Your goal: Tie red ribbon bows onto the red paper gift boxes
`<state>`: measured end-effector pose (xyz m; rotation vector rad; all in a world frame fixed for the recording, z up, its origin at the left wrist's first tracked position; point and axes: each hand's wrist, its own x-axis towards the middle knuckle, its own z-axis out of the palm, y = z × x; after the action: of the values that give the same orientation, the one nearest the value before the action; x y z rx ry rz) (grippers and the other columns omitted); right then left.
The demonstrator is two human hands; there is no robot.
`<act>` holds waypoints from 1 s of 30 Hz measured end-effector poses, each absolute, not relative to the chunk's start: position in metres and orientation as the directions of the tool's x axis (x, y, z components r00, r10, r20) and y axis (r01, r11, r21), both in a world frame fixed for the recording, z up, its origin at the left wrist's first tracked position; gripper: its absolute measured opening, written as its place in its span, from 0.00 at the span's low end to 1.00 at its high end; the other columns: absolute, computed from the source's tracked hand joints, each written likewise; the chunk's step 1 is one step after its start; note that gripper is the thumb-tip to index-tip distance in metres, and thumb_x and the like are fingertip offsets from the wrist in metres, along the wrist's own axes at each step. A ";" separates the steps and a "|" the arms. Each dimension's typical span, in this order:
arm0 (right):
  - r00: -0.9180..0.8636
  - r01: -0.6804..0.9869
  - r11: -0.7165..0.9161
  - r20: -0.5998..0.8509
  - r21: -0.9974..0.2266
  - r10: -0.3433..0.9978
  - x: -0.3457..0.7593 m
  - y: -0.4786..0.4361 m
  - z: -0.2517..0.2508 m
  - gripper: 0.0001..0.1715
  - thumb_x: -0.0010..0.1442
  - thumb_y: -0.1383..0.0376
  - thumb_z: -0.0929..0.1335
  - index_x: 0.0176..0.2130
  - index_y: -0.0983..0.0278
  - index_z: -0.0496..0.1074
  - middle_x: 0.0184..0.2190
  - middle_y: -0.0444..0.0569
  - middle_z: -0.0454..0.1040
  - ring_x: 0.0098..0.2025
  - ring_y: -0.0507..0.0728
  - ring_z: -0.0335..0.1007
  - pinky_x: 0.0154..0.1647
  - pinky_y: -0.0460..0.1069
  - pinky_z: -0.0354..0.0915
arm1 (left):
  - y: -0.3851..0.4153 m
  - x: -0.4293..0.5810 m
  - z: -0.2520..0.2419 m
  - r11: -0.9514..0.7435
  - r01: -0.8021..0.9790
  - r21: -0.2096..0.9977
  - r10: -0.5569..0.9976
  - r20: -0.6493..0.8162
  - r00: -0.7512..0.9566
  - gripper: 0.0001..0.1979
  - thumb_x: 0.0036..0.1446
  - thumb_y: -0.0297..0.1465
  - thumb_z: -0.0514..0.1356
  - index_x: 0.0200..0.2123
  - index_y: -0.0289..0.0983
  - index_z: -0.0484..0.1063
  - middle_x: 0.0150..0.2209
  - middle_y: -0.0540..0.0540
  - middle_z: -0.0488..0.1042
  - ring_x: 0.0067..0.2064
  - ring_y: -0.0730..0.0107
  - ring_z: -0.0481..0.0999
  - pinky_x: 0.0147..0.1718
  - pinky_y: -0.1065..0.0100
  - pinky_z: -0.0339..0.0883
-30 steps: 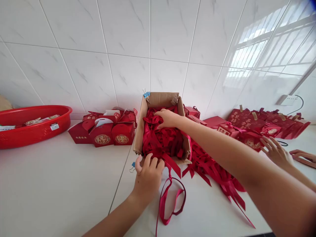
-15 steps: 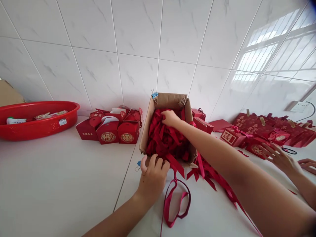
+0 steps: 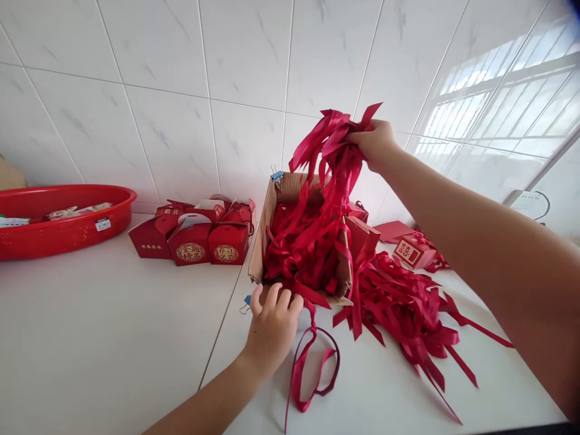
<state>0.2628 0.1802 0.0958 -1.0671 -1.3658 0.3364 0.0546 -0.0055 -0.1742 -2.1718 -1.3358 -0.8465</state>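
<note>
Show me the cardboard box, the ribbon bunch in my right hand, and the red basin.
Cardboard box [image 3: 262,241]: head view, on its left wall.
Ribbon bunch [image 3: 341,166]: head view, mid-bunch.
Red basin [image 3: 58,240]: head view, on its outer wall.

Red ribbons [image 3: 336,140] in right fingers [image 3: 357,138]

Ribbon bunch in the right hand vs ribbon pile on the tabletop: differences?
Support: the ribbon bunch is held up by the right hand; the ribbon pile lies on the tabletop.
Pose: the bunch hangs, strands trailing downward; the pile sprawls, loose ends fanning out.
Place: the bunch is above the cardboard box; the pile is beside it.
Shared: both are red ribbon strips.
</note>
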 end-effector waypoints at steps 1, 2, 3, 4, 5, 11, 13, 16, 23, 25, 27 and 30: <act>0.238 0.380 0.526 0.630 -0.761 0.739 0.266 0.179 0.099 0.07 0.46 0.75 0.68 0.27 0.65 0.67 0.23 0.43 0.66 0.29 0.54 0.71 0.36 0.54 0.71 | -0.006 0.055 -0.174 -0.427 0.902 -0.060 0.625 0.702 0.342 0.15 0.50 0.15 0.55 0.33 0.41 0.70 0.31 0.50 0.74 0.47 0.59 0.72 0.56 0.49 0.44; 0.230 0.390 0.533 0.640 -0.751 0.733 0.268 0.179 0.101 0.06 0.46 0.75 0.68 0.26 0.65 0.67 0.23 0.43 0.66 0.29 0.54 0.71 0.36 0.54 0.71 | -0.006 0.055 -0.174 -0.425 0.903 -0.063 0.624 0.702 0.343 0.14 0.50 0.15 0.55 0.33 0.41 0.70 0.30 0.50 0.74 0.47 0.59 0.72 0.56 0.49 0.44; 0.225 0.401 0.537 0.648 -0.742 0.727 0.269 0.180 0.103 0.06 0.46 0.74 0.68 0.26 0.65 0.67 0.23 0.43 0.65 0.29 0.54 0.71 0.36 0.54 0.71 | -0.006 0.055 -0.174 -0.421 0.905 -0.066 0.624 0.703 0.342 0.14 0.50 0.16 0.55 0.33 0.41 0.70 0.30 0.50 0.74 0.46 0.60 0.72 0.56 0.50 0.44; 0.223 0.413 0.537 0.654 -0.735 0.723 0.270 0.181 0.104 0.06 0.46 0.74 0.69 0.26 0.65 0.67 0.23 0.43 0.65 0.29 0.54 0.71 0.36 0.54 0.71 | -0.006 0.055 -0.174 -0.418 0.906 -0.070 0.624 0.702 0.343 0.14 0.50 0.16 0.55 0.33 0.40 0.70 0.30 0.50 0.74 0.46 0.60 0.72 0.55 0.50 0.45; 0.227 0.426 0.533 0.657 -0.731 0.719 0.270 0.183 0.105 0.07 0.46 0.74 0.69 0.26 0.65 0.67 0.23 0.43 0.65 0.29 0.54 0.71 0.36 0.54 0.71 | -0.006 0.055 -0.174 -0.416 0.907 -0.072 0.626 0.700 0.343 0.14 0.50 0.16 0.55 0.33 0.40 0.70 0.30 0.50 0.74 0.47 0.60 0.72 0.55 0.50 0.45; 0.115 0.684 0.433 0.672 -0.588 0.731 0.250 0.186 0.084 0.07 0.51 0.70 0.67 0.34 0.66 0.69 0.28 0.46 0.69 0.35 0.57 0.71 0.39 0.56 0.70 | -0.004 0.054 -0.178 -0.417 0.906 -0.065 0.627 0.702 0.339 0.14 0.50 0.16 0.55 0.34 0.41 0.70 0.31 0.50 0.74 0.47 0.59 0.71 0.55 0.50 0.45; -0.102 0.828 0.378 0.552 -0.414 0.828 0.237 0.179 0.064 0.10 0.54 0.67 0.66 0.39 0.66 0.71 0.32 0.49 0.72 0.39 0.59 0.71 0.42 0.56 0.69 | -0.003 0.054 -0.179 -0.417 0.907 -0.065 0.616 0.713 0.334 0.14 0.50 0.16 0.56 0.35 0.41 0.69 0.30 0.50 0.73 0.47 0.59 0.71 0.55 0.51 0.45; -0.334 0.866 0.405 0.263 -0.293 0.905 0.218 0.162 0.022 0.16 0.43 0.64 0.75 0.35 0.64 0.76 0.34 0.49 0.76 0.39 0.61 0.73 0.43 0.54 0.69 | -0.003 0.054 -0.180 -0.424 0.904 -0.055 0.615 0.715 0.332 0.14 0.50 0.16 0.56 0.34 0.41 0.69 0.30 0.50 0.73 0.46 0.59 0.71 0.55 0.50 0.45; -0.328 0.944 0.323 -0.117 -0.060 0.937 0.189 0.130 -0.080 0.70 0.20 0.65 0.82 0.62 0.56 0.61 0.65 0.67 0.49 0.55 0.85 0.61 0.45 0.65 0.66 | -0.007 0.054 -0.176 -0.420 0.906 -0.057 0.649 0.679 0.343 0.11 0.50 0.18 0.57 0.32 0.40 0.68 0.30 0.49 0.72 0.45 0.59 0.69 0.56 0.49 0.45; -0.316 0.948 0.318 -0.134 -0.004 0.939 0.185 0.130 -0.096 0.71 0.24 0.63 0.82 0.64 0.57 0.56 0.67 0.68 0.43 0.57 0.87 0.55 0.48 0.66 0.64 | -0.007 0.054 -0.175 -0.420 0.906 -0.060 0.651 0.676 0.346 0.11 0.50 0.18 0.57 0.32 0.40 0.68 0.31 0.50 0.72 0.46 0.59 0.69 0.56 0.49 0.45; -0.333 0.940 0.339 -0.120 0.031 0.935 0.184 0.132 -0.104 0.68 0.30 0.61 0.81 0.65 0.60 0.53 0.66 0.69 0.44 0.58 0.85 0.55 0.51 0.67 0.62 | -0.007 0.054 -0.174 -0.413 0.908 -0.071 0.651 0.675 0.349 0.10 0.51 0.19 0.57 0.33 0.40 0.68 0.31 0.50 0.73 0.46 0.59 0.70 0.56 0.50 0.45; -0.375 0.925 0.378 -0.070 0.043 0.924 0.186 0.138 -0.108 0.45 0.49 0.59 0.75 0.61 0.63 0.59 0.62 0.63 0.56 0.56 0.72 0.62 0.52 0.63 0.64 | -0.006 0.054 -0.174 -0.403 0.911 -0.088 0.644 0.680 0.350 0.10 0.52 0.19 0.56 0.33 0.40 0.68 0.31 0.50 0.72 0.45 0.60 0.70 0.56 0.51 0.45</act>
<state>0.1860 0.1378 -0.1079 -1.7994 -2.6753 0.0057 0.0539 -0.0058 -0.1739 -2.1617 -1.3553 -0.7814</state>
